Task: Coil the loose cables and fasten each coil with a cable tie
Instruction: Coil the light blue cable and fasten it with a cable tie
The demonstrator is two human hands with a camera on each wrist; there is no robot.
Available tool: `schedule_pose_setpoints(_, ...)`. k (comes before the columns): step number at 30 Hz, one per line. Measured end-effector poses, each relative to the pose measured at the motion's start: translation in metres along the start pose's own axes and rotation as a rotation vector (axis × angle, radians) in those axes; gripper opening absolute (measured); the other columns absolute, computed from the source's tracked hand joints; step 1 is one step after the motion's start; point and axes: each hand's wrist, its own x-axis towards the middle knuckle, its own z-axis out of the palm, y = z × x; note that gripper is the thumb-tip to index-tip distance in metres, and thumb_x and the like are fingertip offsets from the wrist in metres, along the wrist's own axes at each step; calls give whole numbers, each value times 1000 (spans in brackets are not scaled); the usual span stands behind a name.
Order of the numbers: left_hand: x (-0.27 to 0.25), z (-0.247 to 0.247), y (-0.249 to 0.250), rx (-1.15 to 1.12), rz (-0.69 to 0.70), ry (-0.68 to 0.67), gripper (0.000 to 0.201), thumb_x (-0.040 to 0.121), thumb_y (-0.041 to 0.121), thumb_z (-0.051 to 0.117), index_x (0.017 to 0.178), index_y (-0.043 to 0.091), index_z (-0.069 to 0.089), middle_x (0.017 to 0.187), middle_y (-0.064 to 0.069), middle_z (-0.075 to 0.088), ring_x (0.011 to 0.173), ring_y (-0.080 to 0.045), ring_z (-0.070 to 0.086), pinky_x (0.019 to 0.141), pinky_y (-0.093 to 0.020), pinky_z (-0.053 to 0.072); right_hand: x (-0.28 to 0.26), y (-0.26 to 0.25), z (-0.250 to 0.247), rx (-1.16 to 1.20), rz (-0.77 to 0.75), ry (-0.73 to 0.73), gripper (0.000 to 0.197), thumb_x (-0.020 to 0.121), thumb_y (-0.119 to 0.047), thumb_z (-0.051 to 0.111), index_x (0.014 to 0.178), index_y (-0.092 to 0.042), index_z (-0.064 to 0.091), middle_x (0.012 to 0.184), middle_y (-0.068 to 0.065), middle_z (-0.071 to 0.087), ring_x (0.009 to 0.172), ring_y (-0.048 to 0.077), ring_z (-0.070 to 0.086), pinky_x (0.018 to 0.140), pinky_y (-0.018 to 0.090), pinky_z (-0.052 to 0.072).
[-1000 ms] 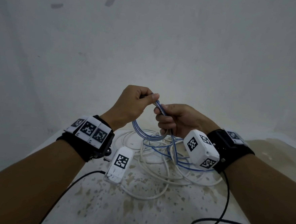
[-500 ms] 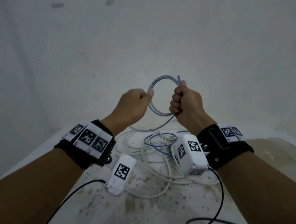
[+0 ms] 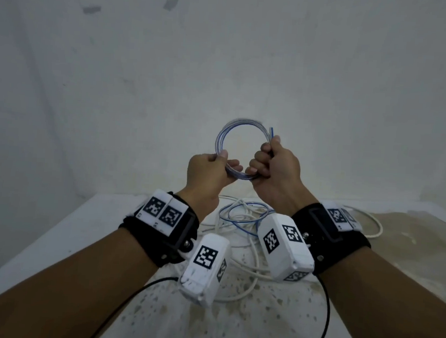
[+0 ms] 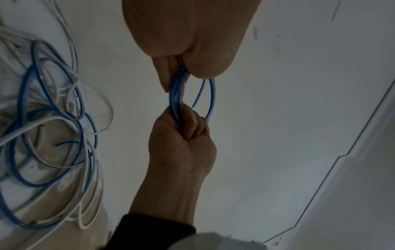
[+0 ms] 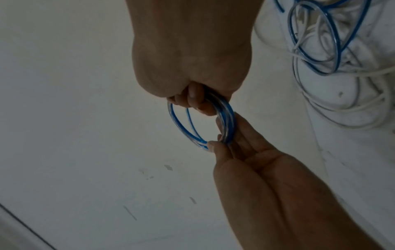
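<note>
The blue-and-clear cable coil (image 3: 241,133) is held up in the air in front of the white wall (image 3: 224,63), above the table, wound into a neat round ring of several turns. Right hand (image 3: 274,167) is a closed fist wrapped round the coil's right side, with a short blue cable end (image 3: 271,132) poking up just above the thumb. Left hand (image 3: 208,171) pinches the lower left of the ring between thumb and fingertips, right beside the other hand's knuckles. From the right wrist view those left fingers (image 5: 241,135) look fairly straight, pressed along the strands. Down below on the speckled table (image 3: 232,322) sits a loose tangle of white cables (image 3: 252,266) with another blue cable (image 3: 239,217) looped through it, partly hidden behind the white wrist camera boxes (image 3: 282,247). A black cord (image 3: 325,316) trails off each wrist.
</note>
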Motion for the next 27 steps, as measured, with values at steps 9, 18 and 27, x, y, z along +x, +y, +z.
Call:
schedule_pose_setpoints(9,5,-6,-6,-4,89,65,30,105,23,41,99,-2,57,90,-20,71,73,-24,73,58,-28,58,-3,1,-2,81,33,-15,47,106,-41,33,67,-17,41,48,-7,22,35,9,17,40,21,26)
schedule_pose_setpoints(18,11,-10,1,141,241,67,29,105,25,41,84,18,59,86,-9,67,51,-11,63,55,-27,56,-8,9,-2,-30,116,-126,46,105,-42,36,67,-17,41,49,-6,22,38,10,17,42,22,28)
schedule_pose_setpoints(27,31,-30,13,245,305,-53,21,102,20,50,97,17,71,72,-2,57,41,-7,36,42,-20,30,-13,20,-16,-194,192,-181,46,104,-42,39,65,-18,41,50,-6,19,37,9,18,43,23,26)
